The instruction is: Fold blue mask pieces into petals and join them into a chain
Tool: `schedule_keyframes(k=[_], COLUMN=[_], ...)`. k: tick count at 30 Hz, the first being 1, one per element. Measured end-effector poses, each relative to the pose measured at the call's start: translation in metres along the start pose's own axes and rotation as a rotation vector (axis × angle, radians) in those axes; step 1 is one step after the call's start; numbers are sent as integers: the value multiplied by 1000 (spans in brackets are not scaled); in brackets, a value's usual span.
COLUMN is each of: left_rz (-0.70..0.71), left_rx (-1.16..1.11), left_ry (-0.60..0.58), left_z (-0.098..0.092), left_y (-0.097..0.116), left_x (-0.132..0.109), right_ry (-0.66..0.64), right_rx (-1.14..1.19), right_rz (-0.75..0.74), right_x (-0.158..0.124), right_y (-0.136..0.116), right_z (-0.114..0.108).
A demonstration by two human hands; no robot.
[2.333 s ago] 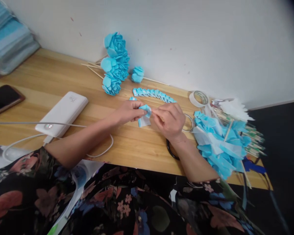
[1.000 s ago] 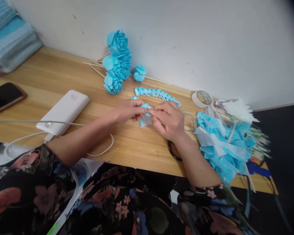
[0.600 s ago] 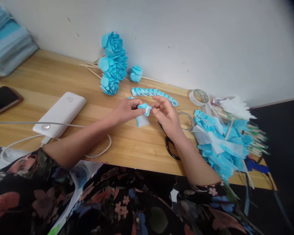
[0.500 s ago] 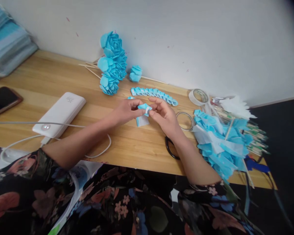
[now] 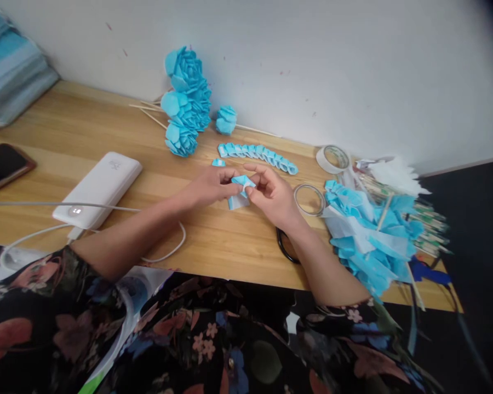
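A small folded blue-and-white piece (image 5: 242, 180) is pinched between my left hand (image 5: 213, 185) and my right hand (image 5: 273, 196). Both hands have thumb and fingers closed on it. Below it, a flat white piece with a blue edge (image 5: 238, 201) lies on the table. One little blue folded piece (image 5: 218, 162) rests just behind my left fingers. Farther back runs a curved row of overlapping blue folded pieces (image 5: 258, 153).
Blue flowers on sticks (image 5: 187, 104) and a small blue bud (image 5: 226, 120) lie by the wall. Tape rolls (image 5: 332, 159) and crumpled blue material (image 5: 365, 235) are at right. A white power bank (image 5: 98, 189) with cable and a phone (image 5: 4, 167) are at left.
My right thumb and fingers have shifted slightly left over the folded piece, covering more of its white part. The small piece behind my left fingers shows more fully.
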State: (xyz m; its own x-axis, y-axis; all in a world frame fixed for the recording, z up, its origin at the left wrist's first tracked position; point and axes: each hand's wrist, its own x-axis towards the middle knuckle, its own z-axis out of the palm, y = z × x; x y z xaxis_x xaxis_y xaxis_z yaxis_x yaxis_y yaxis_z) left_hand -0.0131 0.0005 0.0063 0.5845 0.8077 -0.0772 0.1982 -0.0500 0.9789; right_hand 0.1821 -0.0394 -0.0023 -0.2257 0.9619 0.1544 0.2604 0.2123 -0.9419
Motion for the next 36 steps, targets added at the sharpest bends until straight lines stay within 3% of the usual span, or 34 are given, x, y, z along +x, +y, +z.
schedule_keyframes(k=[5, 10, 13, 16, 22, 30, 36], left_rz=[11, 48, 18, 22, 19, 64, 102], left_rx=[-71, -100, -90, -96, -130, 128, -23], left_ry=[-46, 77, 77, 69, 169, 177, 170], left_z=[-5, -1, 6, 11, 11, 10, 8], left_y=[0, -2, -4, -7, -8, -10, -10], left_x=[-1, 3, 4, 3, 1, 4, 3], right_ry=[39, 97, 118, 100, 58, 105, 118], right_rx=[7, -41, -73, -64, 2, -26, -50], right_rz=[-26, -45, -67, -82, -69, -64, -60], right_x=[1, 3, 3, 2, 1, 1, 3], right_y=[4, 6, 6, 7, 5, 6, 8], right_z=[-1, -4, -4, -3, -4, -3, -5])
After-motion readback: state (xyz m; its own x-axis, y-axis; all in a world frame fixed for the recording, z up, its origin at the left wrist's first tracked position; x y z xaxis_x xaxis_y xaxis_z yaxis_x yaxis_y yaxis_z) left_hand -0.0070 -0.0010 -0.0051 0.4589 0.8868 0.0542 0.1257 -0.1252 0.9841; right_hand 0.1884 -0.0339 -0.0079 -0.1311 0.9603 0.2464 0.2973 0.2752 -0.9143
